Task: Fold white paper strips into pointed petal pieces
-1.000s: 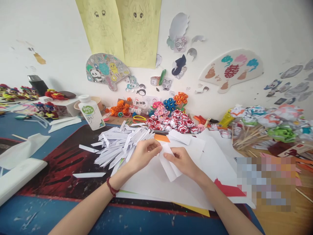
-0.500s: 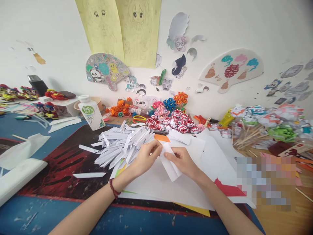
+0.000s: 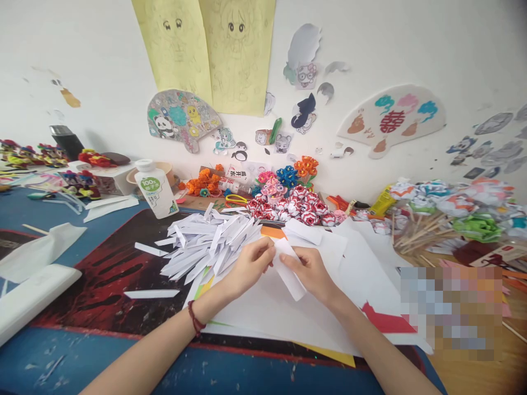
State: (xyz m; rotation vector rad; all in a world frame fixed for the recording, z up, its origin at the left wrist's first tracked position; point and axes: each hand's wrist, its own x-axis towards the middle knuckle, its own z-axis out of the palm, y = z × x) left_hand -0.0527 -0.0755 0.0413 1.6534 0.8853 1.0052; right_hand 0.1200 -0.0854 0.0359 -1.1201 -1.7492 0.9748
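Note:
Between my two hands is a white paper strip (image 3: 291, 278), slanting down to the right above the white sheets. My left hand (image 3: 256, 260) pinches its upper left edge, fingers curled. My right hand (image 3: 310, 269) grips the strip's right side, with the thumb lying on the paper's face. Just left of my hands lies a big heap of folded white paper strips (image 3: 206, 241). Under the hands spread large white paper sheets (image 3: 255, 312), with orange, green and yellow paper showing at their edges. One loose folded strip (image 3: 151, 294) rests apart on the dark mat.
A white bottle (image 3: 156, 189) stands behind the heap. Red-and-white paper flowers (image 3: 296, 207) line the wall side. More paper flowers on wooden sticks (image 3: 418, 230) lie at the right. A long white object (image 3: 39, 302) sits at the left on the blue table (image 3: 82, 365).
The strip looks narrower now, its right part turned or folded over under my right hand. My hands stay in nearly the same place; the whole view shifts slightly.

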